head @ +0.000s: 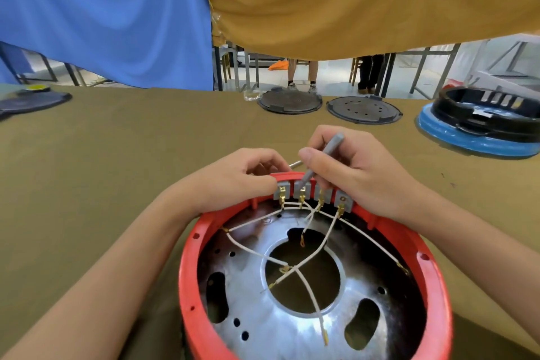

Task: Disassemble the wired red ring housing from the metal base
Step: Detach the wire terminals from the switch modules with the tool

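Observation:
A red ring housing [193, 266] sits around a shiny metal base [257, 310] with a round centre hole. Several white wires [330, 235] with brass ends cross the base and run to grey terminal blocks [340, 201] on the ring's far rim. My left hand [233, 178] grips the far rim beside the leftmost block, fingers curled over it. My right hand [353, 166] holds a grey tool [324, 159] like a pen, its tip down on the second block. A metal shaft pokes out behind my hands.
The olive table [117, 161] carries two dark round plates [290, 102] [363, 109] at the far edge, a black ring on a blue disc [479, 123] at the right, and a dark flat part [29, 102] at the far left. Blue and mustard cloths hang behind.

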Motion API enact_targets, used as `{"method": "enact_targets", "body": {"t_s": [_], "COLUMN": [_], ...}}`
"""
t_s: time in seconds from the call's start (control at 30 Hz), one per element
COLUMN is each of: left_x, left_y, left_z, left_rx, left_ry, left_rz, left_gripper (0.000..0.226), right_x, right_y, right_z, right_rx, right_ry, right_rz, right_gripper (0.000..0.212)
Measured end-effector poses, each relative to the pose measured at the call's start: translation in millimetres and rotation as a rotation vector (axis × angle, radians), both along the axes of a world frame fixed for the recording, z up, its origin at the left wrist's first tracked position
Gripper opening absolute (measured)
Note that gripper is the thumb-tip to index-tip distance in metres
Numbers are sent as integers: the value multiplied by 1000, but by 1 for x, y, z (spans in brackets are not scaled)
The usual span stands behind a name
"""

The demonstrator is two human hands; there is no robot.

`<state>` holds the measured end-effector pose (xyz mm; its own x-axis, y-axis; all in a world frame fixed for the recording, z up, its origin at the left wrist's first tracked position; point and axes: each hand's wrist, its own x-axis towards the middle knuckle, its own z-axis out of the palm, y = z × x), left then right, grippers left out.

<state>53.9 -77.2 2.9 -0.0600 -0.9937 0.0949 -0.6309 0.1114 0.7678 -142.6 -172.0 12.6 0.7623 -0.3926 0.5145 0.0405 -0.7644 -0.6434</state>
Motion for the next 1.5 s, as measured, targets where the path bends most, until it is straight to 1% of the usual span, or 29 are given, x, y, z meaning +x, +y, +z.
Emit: {"method": "enact_targets", "body": {"t_s": [0.07,0.17,0.27,0.37,0.5,0.6,0.67,0.73,0.9,0.97,1.07,1.2,1.5], "left_x": [0,0,1,-1,-3,-2,-2,-2,-2,-3,-4,-5,-3], "left_y": [1,3,4,6,8,8,8,9,10,11,11,12,12], "left_z": [-1,1,3,6,9,9,10,10,10,11,12,14,15], "left_rx": [15,44,70,91,52,20,10,10,16,24,31,36,41], "left_ry": [-6,-12,-52,-89,-196,-234,-253,-252,-243,-244,-238,-218,-218], "left_rz": [-6,-6,-18,-13,14,17,16,12,6,1,6,17,28], "left_gripper": [38,36,32,34,36,33,33,33,37,40,36,33,31], "right_x": [0,0,1,0,-1,-2,-2,-2,-1,-2,-2,-1,-1], "right_y": [1,2,1,1,2,3,3,2,3,2,2,2,2], "right_z": [1,2,0,0,1,1,1,0,0,0,0,0,1], "right_rx": [-32,-84,-70,-34,-14,-45,-62,-66,-97,-75,-45,-87,-86], "right_ry": [15,21,25,5,8,36,6,-28,41,11,-25,14,30], "right_rz": [3,-7,-35,-65,-76,-79,-94,-107,-83,-76,-66,-68,-80], "right_gripper": [23,23,24,27,31,32,33,33,32,32,32,29,29]}}
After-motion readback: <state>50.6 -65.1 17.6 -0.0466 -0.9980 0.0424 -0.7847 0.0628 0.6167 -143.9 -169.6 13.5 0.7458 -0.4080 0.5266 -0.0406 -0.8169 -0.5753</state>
